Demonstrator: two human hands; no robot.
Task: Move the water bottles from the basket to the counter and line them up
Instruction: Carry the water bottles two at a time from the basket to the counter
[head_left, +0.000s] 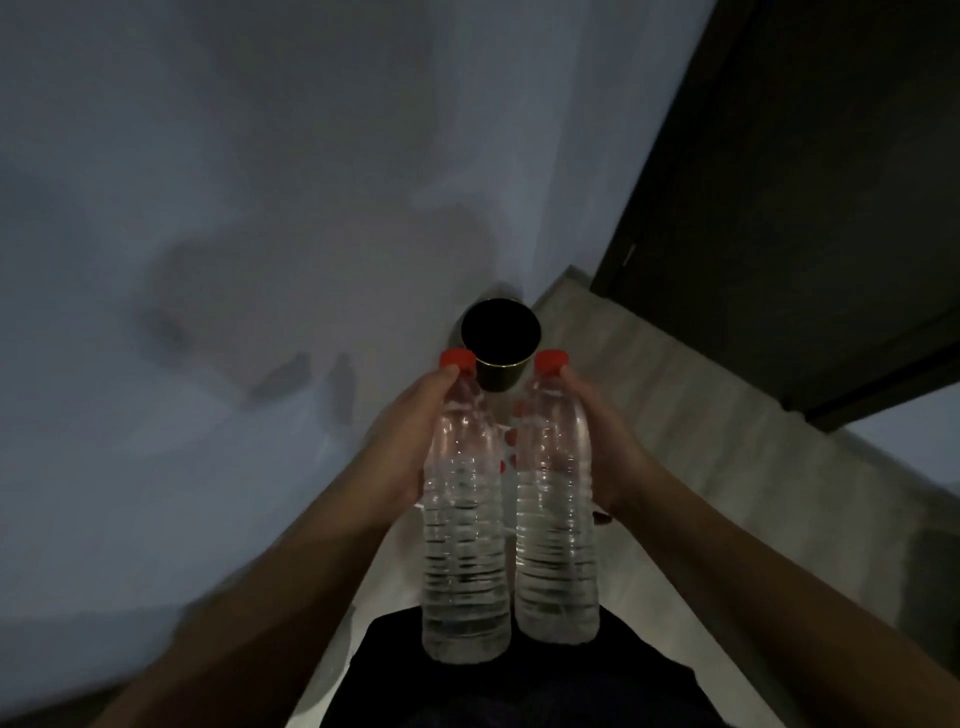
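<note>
I hold two clear water bottles with red caps, upright and side by side in the middle of the head view. My left hand (410, 431) grips the upper part of the left bottle (462, 525). My right hand (602, 441) grips the upper part of the right bottle (556, 514). Between the two bottles, lower down, a few more red caps (511, 439) show; what they sit in is hidden. No counter can be made out in the dim, blurred picture.
A dark cup-shaped container (500, 343) with a thin gold rim stands beyond the bottles, against a pale wall (260, 208). A light floor strip (701, 441) runs to the right. A dark door or cabinet (805, 182) fills the upper right.
</note>
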